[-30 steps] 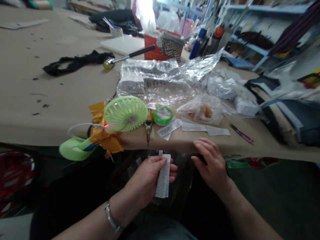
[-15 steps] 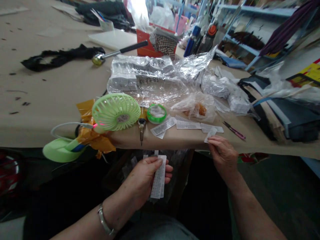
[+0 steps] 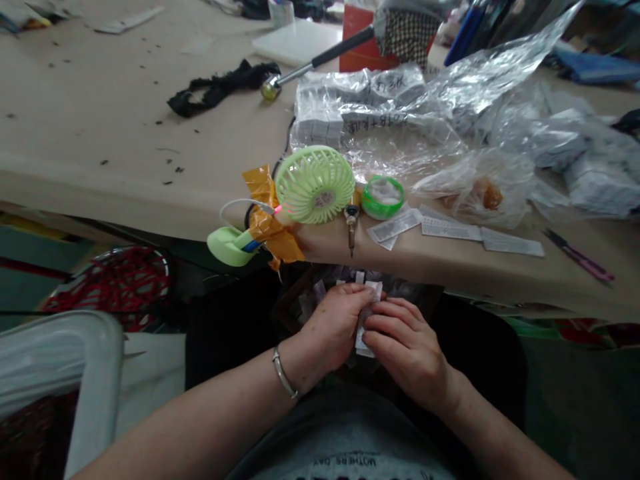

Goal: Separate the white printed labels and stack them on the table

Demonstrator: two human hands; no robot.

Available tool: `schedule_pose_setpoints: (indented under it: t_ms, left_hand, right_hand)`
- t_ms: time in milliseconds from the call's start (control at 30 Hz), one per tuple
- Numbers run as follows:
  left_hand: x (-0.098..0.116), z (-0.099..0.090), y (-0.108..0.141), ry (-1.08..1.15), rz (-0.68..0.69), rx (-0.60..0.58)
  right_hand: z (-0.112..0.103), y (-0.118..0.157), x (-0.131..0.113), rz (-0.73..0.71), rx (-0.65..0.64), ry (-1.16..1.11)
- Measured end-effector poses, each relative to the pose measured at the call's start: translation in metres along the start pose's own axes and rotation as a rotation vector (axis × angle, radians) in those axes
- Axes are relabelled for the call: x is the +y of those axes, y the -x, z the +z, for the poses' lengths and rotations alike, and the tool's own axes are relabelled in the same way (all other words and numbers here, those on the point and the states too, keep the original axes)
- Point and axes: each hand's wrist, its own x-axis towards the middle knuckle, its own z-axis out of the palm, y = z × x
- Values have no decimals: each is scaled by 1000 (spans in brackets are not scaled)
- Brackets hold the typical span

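My left hand (image 3: 333,327), with a metal bracelet at the wrist, is closed on a small stack of printed white labels (image 3: 367,347) just below the table edge. My right hand (image 3: 407,350) has its fingers curled against the right side of the same stack and grips it; its thumb is mostly hidden. Right above the hands, a soldering iron (image 3: 351,230) points its tip down over the table edge. More printed label strips (image 3: 450,229) lie on the table beside a green round tub (image 3: 383,197) with white stuff in it.
A green fan (image 3: 315,187) is taped at the table edge with brown tape (image 3: 275,230). Purple-handled snips (image 3: 580,257) lie at the right. Behind are clear plastic bags (image 3: 400,143) of white bundles and a black-handled hammer-like tool (image 3: 320,63). A white chair (image 3: 100,360) stands lower left.
My right hand has come from the table edge at the right to the labels in my left hand. The view has turned left and down, showing the chair and shirt.
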Motion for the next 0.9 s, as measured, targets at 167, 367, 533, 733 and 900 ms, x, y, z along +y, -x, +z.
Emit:
schedule_pose_setpoints:
  t_ms: [167,367,533,733,900]
  left_hand:
    - [-1,-4,-1,-45,17,9]
    - [0,-3,0,-40,0,30]
    - [-4,-7,-2,-5,2,40]
    - [-6,-10,-4,-31,-10,-16]
    - [-3,-9,-1,-56,-14,11]
  right_hand:
    - [-3,-7,-7,29,-31,52]
    - [-3,-12,-12,51,-61,54]
    - [-3,-11,-10,58,-65,47]
    - [-2,-10,-9,65,-87,33]
    - [-8,-8,-5,175,-20,-126]
